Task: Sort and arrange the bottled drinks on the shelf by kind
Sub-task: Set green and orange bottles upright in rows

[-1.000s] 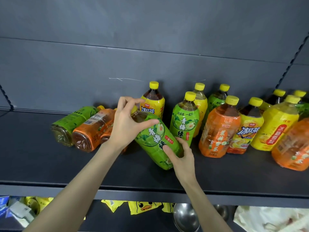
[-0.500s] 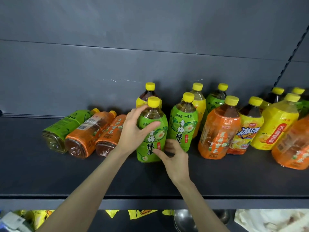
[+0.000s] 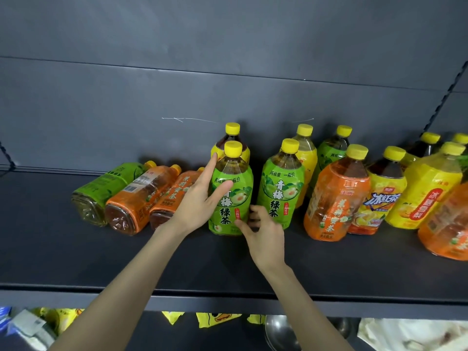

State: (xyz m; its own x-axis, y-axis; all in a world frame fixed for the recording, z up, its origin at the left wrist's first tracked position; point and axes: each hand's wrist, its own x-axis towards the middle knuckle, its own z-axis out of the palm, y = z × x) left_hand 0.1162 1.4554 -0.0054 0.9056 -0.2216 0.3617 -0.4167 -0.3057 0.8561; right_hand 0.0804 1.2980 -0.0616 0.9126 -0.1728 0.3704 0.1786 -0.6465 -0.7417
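A green-label tea bottle [image 3: 233, 214] with a yellow cap stands upright on the dark shelf [image 3: 76, 262]. My left hand [image 3: 196, 201] holds its left side, thumb across the label. My right hand [image 3: 266, 236] grips its base, fingers curled in the gap beside a second, matching green bottle [image 3: 279, 191]. Left of my hands, a green bottle [image 3: 103, 188] and two orange bottles [image 3: 141, 196] lie on their sides. Upright to the right are an orange bottle [image 3: 334, 198], a yellow iced-tea bottle [image 3: 379, 198] and a yellow pear-drink bottle [image 3: 425, 191].
More bottles stand in a back row against the dark wall: a yellow-label one [image 3: 232, 138], a yellow one [image 3: 306, 153] and a green one [image 3: 331, 150]. Another orange bottle [image 3: 448, 224] sits at the right edge. Below the shelf are yellow duck packets [image 3: 217, 319] and a metal bowl [image 3: 278, 333].
The green bottle was tilted in both hands a second ago. It now stands upright on the shelf beside the matching green bottle, with both hands still on it.
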